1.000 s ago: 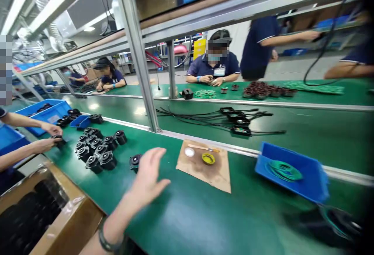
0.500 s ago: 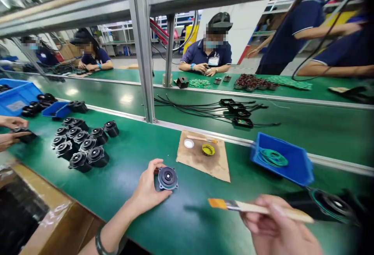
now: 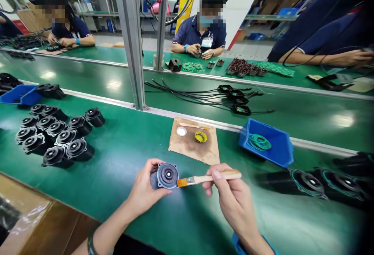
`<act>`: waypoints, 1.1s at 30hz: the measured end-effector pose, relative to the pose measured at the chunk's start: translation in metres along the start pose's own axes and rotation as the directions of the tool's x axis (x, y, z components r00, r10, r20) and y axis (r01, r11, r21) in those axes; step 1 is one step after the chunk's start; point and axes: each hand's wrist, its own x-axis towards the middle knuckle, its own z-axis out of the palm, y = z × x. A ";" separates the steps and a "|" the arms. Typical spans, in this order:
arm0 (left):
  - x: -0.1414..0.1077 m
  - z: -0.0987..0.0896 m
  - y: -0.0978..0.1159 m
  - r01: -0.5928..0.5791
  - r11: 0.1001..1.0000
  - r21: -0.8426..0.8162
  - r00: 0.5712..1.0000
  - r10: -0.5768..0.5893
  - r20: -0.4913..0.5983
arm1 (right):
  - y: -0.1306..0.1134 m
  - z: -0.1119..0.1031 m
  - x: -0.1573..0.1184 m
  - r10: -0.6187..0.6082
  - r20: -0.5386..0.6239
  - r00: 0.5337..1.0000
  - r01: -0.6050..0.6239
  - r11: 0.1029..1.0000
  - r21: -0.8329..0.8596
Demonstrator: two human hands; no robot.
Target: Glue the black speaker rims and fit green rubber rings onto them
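Head view: the left hand (image 3: 147,188) grips a black round-faced housing (image 3: 168,174) by its side, thumb beneath and fingers curled around the far side, its round face turned up toward the camera. This housing is at the middle of the green worktop (image 3: 125,138); whether its base touches the surface cannot be told. The right hand (image 3: 233,198) pinches the wooden handle of a flat brush (image 3: 201,178) between thumb and fingers, and the orange bristles meet the right edge of the housing's rim.

Beyond the hands lies a stained cardboard sheet (image 3: 179,146), bearing a white disc (image 3: 181,131), a yellow round container (image 3: 201,141) and a second brush (image 3: 191,125). To its right, a blue bin (image 3: 282,152) holds thin green rings (image 3: 259,142). More black housings (image 3: 310,183) with green rings around their faces stand at the right, and a group of similar parts (image 3: 57,128) stands close together at the left. Across the bench, a seated person (image 3: 201,33) handles a small part.
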 end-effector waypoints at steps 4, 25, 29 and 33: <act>-0.001 -0.001 0.000 0.004 1.000 -0.014 1.000 -0.003 0.008 | 0.000 0.001 0.006 0.030 0.039 0.999 -0.030 1.000 -0.004; -0.003 0.000 -0.005 0.003 0.998 -0.057 1.000 -0.002 0.022 | 0.009 -0.003 0.043 -0.189 0.291 0.938 0.243 0.957 -0.160; -0.005 -0.001 -0.002 -0.040 0.999 0.017 0.998 0.040 0.038 | 0.002 -0.008 0.047 -0.282 0.387 0.878 0.363 0.919 -0.153; -0.006 -0.005 0.001 -0.114 0.985 0.131 0.991 0.104 0.084 | -0.007 -0.013 0.053 -0.369 0.497 0.785 0.472 0.876 -0.095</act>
